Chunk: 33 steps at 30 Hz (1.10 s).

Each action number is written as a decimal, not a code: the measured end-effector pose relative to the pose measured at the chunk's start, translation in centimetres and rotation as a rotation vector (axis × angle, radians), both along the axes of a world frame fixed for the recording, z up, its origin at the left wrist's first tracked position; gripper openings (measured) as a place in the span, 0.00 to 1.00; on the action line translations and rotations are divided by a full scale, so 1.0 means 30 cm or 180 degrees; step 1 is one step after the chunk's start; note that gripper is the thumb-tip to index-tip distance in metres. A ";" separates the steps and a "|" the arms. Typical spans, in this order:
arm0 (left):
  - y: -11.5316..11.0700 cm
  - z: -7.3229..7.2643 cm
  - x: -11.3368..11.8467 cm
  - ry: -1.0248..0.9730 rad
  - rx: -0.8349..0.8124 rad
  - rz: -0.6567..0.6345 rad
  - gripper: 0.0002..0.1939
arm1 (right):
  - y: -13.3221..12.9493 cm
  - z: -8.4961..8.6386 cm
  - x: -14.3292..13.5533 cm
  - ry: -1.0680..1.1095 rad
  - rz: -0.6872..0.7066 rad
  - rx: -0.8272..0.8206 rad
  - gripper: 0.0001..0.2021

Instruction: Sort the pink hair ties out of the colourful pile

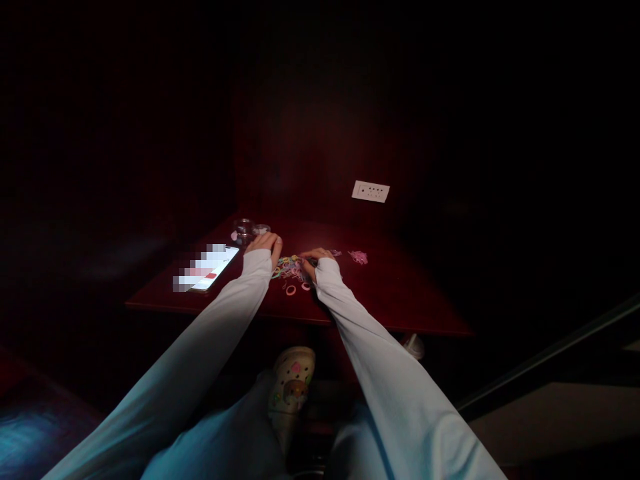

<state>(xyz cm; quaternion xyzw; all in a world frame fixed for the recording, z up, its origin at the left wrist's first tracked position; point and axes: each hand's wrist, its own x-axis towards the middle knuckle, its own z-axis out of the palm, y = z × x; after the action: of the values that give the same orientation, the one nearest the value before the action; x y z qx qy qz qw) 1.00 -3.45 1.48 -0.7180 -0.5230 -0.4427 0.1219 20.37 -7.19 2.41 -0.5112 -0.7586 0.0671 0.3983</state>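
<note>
A loose heap of small coloured hair ties (pixel 290 267), in yellow, green, pink and purple, lies on the dark red table between my hands. My left hand (pixel 265 245) rests palm down at the heap's left edge, its fingers stretched out and apart from the thumb. At the right edge, my right hand (pixel 316 259) has its thumb and fingers drawn together over the ties; what sits between the fingertips is too small to make out. Two pink rings (pixel 291 291) lie in front of the heap. A separate bunch of pink bands (pixel 359 257) is right of my right hand.
A lit phone (pixel 214 268) lies left of my left arm. Behind my left hand stands a clear round container (pixel 243 230). A white socket plate (pixel 371 191) is on the back wall. Below the table edge (pixel 295 321) shows a clog-style shoe (pixel 293 380) with charms.
</note>
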 end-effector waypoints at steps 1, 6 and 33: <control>0.001 0.000 0.000 -0.0002 -0.0003 -0.0002 0.16 | -0.006 0.006 -0.005 -0.0047 -0.0011 -0.0022 0.10; -0.001 0.003 0.003 0.0008 -0.0078 0.0016 0.17 | -0.060 0.031 -0.033 -0.0793 0.0278 -0.0096 0.12; -0.025 0.029 0.003 0.0021 -0.0441 -0.0013 0.16 | -0.085 0.049 0.000 -0.1232 0.0468 0.0223 0.07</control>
<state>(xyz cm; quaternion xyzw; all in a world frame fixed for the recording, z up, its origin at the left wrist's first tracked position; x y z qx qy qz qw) 1.10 -4.20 2.34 -0.7272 -0.5506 -0.4033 0.0728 20.38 -9.74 3.87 -0.4436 -0.8582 -0.0298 0.2567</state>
